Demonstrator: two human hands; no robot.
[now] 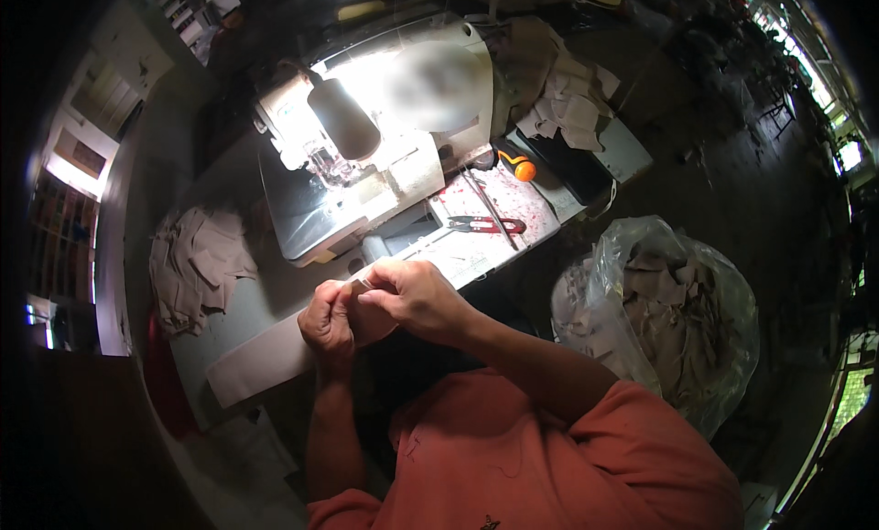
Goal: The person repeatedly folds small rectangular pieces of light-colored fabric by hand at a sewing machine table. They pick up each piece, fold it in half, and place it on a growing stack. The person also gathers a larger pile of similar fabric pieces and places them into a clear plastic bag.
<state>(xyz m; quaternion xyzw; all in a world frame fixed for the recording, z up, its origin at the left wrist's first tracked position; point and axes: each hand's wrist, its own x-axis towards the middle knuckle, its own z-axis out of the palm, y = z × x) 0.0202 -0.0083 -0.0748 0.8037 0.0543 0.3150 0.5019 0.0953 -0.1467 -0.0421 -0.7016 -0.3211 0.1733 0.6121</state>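
Close together in front of the sewing machine (412,164), both my hands grip a small beige fabric piece (370,321). My left hand (327,321) is closed with its fingers curled on the piece's left side. My right hand (417,299) pinches the upper edge, thumb and forefinger nearly meeting the left fingers. Part of the fabric hangs below the hands, and the pinched edge is mostly hidden by fingers. A pale flat strip (261,363) reaches out to the left from under my left hand; whether it joins the held piece I cannot tell.
Red-handled thread snips (499,225) and a thin metal tool (490,208) lie right of the machine, near an orange round object (524,170). Beige fabric pieces (200,265) are heaped at left, more (569,100) at back right. A clear plastic bag (737,301) holds fabric scraps.
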